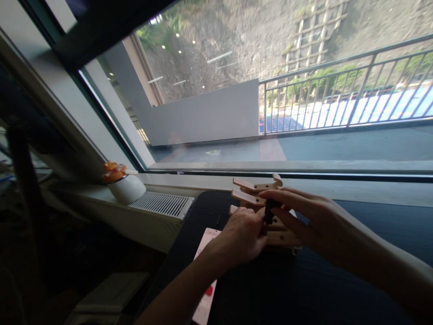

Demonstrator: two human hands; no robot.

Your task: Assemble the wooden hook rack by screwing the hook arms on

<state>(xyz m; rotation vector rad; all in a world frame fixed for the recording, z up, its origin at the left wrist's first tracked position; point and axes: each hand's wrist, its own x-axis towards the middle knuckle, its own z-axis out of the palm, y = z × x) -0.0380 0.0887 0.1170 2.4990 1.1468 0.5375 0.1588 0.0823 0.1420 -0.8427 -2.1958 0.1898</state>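
Note:
A light wooden assembly of slats with curved, upturned ends (pixel 248 184) lies on the dark table, with small dark holes or screw heads along its slats. My left hand (pixel 244 234) is closed on its near left part, with the fingertips partly hidden. In my right hand (pixel 299 212), the thumb and fingers pinch a black screwdriver handle (pixel 270 208). The tool stands nearly upright over the wood, close to my left fingertips. Its tip is hidden, so contact with a screw cannot be made out.
A phone (pixel 207 239) with a lit screen lies partly under my left forearm. Beside it is a small thin screw-like piece (pixel 218 219) on the black table (pixel 324 275). A white rounded object with an orange figure (pixel 126 187) stands on the sill by a vent grille (pixel 162 204). A large window rises behind.

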